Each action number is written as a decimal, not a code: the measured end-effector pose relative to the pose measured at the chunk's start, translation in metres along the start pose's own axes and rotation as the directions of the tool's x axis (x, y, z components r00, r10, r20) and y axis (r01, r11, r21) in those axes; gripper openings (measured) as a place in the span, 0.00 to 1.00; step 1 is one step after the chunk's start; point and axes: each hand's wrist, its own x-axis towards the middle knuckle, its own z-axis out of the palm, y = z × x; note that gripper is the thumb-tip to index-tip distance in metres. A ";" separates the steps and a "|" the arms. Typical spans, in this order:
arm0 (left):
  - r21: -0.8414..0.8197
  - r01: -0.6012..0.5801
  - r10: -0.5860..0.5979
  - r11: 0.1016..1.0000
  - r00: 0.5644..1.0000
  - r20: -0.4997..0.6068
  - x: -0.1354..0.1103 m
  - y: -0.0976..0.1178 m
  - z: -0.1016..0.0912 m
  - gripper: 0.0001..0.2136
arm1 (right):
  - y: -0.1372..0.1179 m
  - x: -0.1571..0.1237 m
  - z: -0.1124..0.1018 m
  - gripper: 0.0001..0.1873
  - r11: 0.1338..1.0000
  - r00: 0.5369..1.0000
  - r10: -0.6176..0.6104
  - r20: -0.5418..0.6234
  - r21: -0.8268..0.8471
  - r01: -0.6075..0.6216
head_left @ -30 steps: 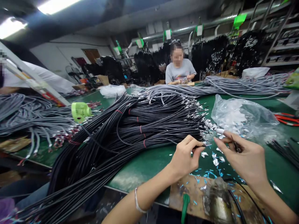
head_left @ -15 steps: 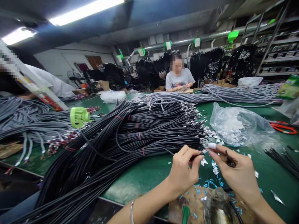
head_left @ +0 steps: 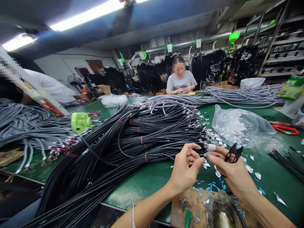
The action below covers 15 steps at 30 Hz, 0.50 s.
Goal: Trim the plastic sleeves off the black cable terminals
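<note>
My left hand [head_left: 186, 169] has its thumb at the end of a black cable, the other fingers curled loosely. A short blue wire [head_left: 206, 155] sticks out of the cable end. The thumb and fingertips of my right hand [head_left: 234, 172] pinch at that blue wire, and white tape [head_left: 211, 147] wraps one fingertip. A pair of black snips [head_left: 234, 153] is tucked in the same hand, blades pointing up and apart. Just beyond both hands lies a large bundle of black cables [head_left: 161, 142] with stripped ends toward the right.
Blue insulation bits [head_left: 211, 186] and foil scraps [head_left: 218, 174] litter the green table [head_left: 133, 190]. A stained board [head_left: 177, 205] lies below my hands. Further right are a plastic bag [head_left: 244, 126], red-handled scissors [head_left: 285, 127] and short black cables [head_left: 286, 163]. A co-worker [head_left: 180, 79] sits across.
The fingers of my left hand have loosened and lifted from the cable. In my right hand the snips have swung up, so their blades now show apart.
</note>
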 end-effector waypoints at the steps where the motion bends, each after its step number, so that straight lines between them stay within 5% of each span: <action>1: -0.054 -0.004 0.007 0.999 0.998 0.058 0.002 0.000 -0.001 0.14 | 0.000 0.002 0.001 0.22 0.997 0.998 0.057 0.036 0.056 -0.059; 5: -0.142 -0.055 0.081 0.988 0.979 0.188 0.006 0.004 -0.006 0.13 | 0.000 0.004 0.004 0.25 0.989 0.987 0.113 0.114 0.086 -0.123; 8: -0.003 -0.278 0.278 0.960 0.957 0.082 0.004 0.009 -0.010 0.07 | 0.002 0.000 0.001 0.23 0.994 0.995 0.033 0.090 -0.103 -0.023; 11: 0.300 -0.546 0.571 0.783 0.821 0.004 -0.001 0.013 -0.012 0.09 | 0.004 -0.005 -0.005 0.22 0.894 0.979 -0.158 0.131 -0.401 0.198; 15: 0.510 -0.662 0.742 0.548 0.667 0.068 -0.005 0.012 -0.013 0.14 | 0.011 -0.009 -0.013 0.19 0.739 0.911 -0.351 0.218 -0.533 0.412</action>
